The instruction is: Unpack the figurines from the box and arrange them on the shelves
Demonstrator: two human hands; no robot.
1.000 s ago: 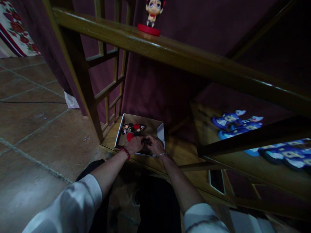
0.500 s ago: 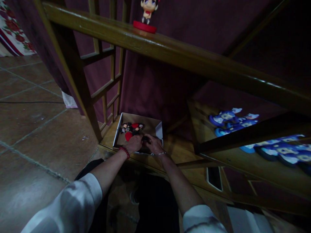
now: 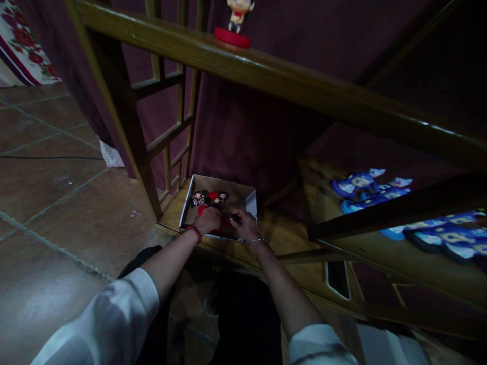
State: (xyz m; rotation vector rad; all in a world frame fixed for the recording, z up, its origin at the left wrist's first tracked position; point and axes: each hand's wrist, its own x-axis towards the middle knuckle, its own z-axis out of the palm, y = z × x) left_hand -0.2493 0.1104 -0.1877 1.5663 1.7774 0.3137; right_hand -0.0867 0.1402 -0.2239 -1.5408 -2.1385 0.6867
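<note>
An open cardboard box (image 3: 249,203) with white outer sides stands on the low wooden shelf, and both hands are inside it. My right hand (image 3: 246,226) pinches a small dark figurine (image 3: 235,218) at the box's right side. A red patch shows between the two hands, probably a figurine base. My left hand (image 3: 208,220), with a red bead bracelet on the wrist, is closed over the left front of the box; its fingertips and anything in them are hidden. Several small figurines (image 3: 216,201) with black and red parts lie behind it, along with a red round base (image 3: 202,209).
A figurine on a red base (image 3: 233,38) stands on the upper wooden rail (image 3: 289,76). Several blue-and-white figurines (image 3: 445,235) fill the shelf at right. A dark phone-like object (image 3: 338,280) lies at the lower right. Wooden lattice (image 3: 167,137) borders the left.
My hands have moved slightly apart inside the box. More of the dark figurine in my right hand and of the red patch between the hands now shows. The view has shifted a little.
</note>
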